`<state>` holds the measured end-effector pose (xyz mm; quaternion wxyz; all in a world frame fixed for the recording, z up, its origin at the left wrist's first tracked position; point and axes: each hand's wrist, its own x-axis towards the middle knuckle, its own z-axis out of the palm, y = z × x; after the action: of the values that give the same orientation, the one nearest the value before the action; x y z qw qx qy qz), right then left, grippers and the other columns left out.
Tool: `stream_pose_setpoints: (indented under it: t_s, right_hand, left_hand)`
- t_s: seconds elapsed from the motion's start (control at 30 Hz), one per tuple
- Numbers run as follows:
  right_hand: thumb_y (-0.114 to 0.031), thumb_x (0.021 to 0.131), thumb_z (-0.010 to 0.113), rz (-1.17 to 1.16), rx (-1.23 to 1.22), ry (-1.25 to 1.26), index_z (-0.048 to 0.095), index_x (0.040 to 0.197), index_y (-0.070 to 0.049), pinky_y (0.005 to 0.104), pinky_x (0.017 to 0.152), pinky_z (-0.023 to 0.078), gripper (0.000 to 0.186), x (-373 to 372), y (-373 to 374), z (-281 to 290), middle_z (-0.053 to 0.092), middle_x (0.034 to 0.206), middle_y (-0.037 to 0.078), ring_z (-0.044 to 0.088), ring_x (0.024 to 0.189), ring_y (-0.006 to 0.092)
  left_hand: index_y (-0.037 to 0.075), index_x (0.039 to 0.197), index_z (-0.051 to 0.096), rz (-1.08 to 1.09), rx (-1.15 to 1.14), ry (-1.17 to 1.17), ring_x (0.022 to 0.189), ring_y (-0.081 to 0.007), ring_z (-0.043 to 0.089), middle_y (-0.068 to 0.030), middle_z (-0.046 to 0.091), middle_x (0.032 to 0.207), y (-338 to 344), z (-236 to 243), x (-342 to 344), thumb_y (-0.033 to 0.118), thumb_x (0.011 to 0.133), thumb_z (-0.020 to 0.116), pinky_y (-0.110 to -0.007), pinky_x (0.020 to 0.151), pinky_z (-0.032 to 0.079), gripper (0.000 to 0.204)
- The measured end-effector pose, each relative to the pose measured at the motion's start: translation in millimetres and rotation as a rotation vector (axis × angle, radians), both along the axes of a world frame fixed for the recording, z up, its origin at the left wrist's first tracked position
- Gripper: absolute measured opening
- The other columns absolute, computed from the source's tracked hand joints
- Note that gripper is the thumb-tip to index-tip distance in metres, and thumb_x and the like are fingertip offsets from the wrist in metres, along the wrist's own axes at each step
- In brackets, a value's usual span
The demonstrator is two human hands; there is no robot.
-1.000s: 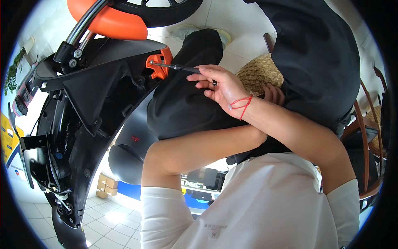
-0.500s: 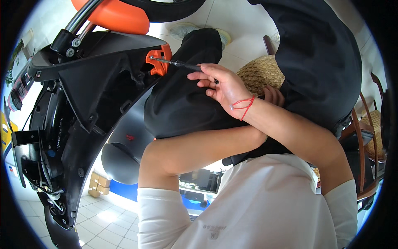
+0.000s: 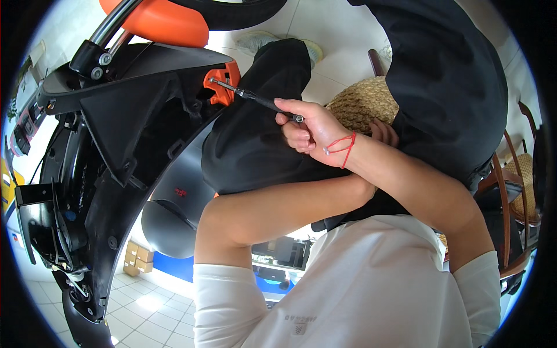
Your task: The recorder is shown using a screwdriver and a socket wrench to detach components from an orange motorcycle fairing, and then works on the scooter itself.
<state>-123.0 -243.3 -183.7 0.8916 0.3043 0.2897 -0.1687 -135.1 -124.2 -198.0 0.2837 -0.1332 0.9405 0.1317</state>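
My right hand [image 3: 310, 129], with a red cord bracelet on its wrist, is closed round the black handle of a slim screwdriver [image 3: 261, 101]. The handle's metal end sticks out beside the fingers. Its thin metal shaft reaches left to an orange bracket [image 3: 221, 84] at the edge of a black vehicle body panel [image 3: 139, 110]; the tip meets the bracket near its upper left part. My left arm crosses beneath the right one. My left hand [image 3: 384, 133] lies with fingers extended by my black trousers and the woven seat, holding nothing visible; its palm is hidden.
An orange fender [image 3: 165, 24] and a black tire [image 3: 232, 17] stand beyond the panel. A woven straw seat [image 3: 365, 101] is between my legs. Wooden chairs [image 3: 503, 197] stand at the right. Cardboard boxes [image 3: 138, 258] sit on the tiled floor at the lower left.
The fingers of my right hand have curled in more tightly round the handle. The screwdriver's handle end has dipped slightly, while its tip stays at the orange bracket. My left hand has not visibly moved.
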Motion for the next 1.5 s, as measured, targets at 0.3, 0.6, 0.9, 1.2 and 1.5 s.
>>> stream_pose_setpoints:
  t_s: [0.3, 0.6, 0.9, 1.2, 1.5]
  right_hand:
    - [-0.04, 0.096, 0.055, 0.108, -0.357, 0.277, 0.053, 0.081, -0.008, 0.0218, 0.043, 0.027, 0.035, 7.5, 2.2, -14.5, 0.041, 0.053, -0.004, 0.035, 0.046, 0.0058]
    - [-0.031, 0.098, 0.054, 0.363, -1.077, 1.025, 0.06, 0.094, -0.005, 0.0266, 0.05, 0.04, 0.027, 9.7, 11.8, -16.6, 0.053, 0.061, 0.001, 0.051, 0.055, 0.0099]
    - [-0.034, 0.1, 0.041, 0.075, -0.303, 0.25, 0.056, 0.112, 0.0, 0.0218, 0.046, 0.03, 0.039, -7.7, -3.9, 0.4, 0.056, 0.081, 0.006, 0.04, 0.052, 0.0079]
    - [-0.017, 0.09, 0.063, 0.12, -0.66, 0.571, 0.068, 0.107, 0.0, 0.0232, 0.069, 0.045, 0.025, 11.5, 15.2, 3.8, 0.061, 0.079, -0.001, 0.055, 0.077, 0.007]
    - [-0.01, 0.079, 0.068, 0.239, -1.292, 1.281, 0.07, 0.101, -0.005, 0.0371, 0.078, 0.049, 0.022, 8.0, 20.3, -7.0, 0.062, 0.091, 0.011, 0.061, 0.087, 0.0295]
  left_hand:
    - [-0.002, 0.121, 0.058, 0.047, 0.106, -0.084, 0.112, -0.0512, 0.046, -0.0228, 0.047, 0.124, -13.0, 13.3, -4.1, 0.03, 0.087, 0.048, -0.06, 0.089, 0.041, 0.048]
    - [-0.004, 0.122, 0.056, 0.031, 0.044, -0.037, 0.112, -0.0501, 0.045, -0.0232, 0.047, 0.121, -9.7, 10.1, 0.8, 0.029, 0.088, 0.048, -0.06, 0.088, 0.042, 0.048]
    - [-0.002, 0.114, 0.063, 0.08, 0.389, 0.01, 0.114, -0.0405, 0.051, -0.0201, 0.054, 0.12, -19.4, 39.6, 6.9, 0.02, 0.085, 0.053, -0.051, 0.092, 0.045, 0.037]
    - [-0.001, 0.095, 0.062, 0.662, 1.187, 0.089, 0.09, -0.026, 0.065, -0.0121, 0.067, 0.093, -135.9, 129.8, 77.9, 0.017, 0.091, 0.055, -0.039, 0.081, 0.051, 0.019]
    - [-0.007, 0.129, 0.045, 2.294, 0.497, 0.995, 0.122, -0.0201, 0.046, -0.0177, 0.048, 0.132, -139.6, 92.4, 107.5, 0.014, 0.096, 0.052, -0.032, 0.101, 0.038, 0.04]
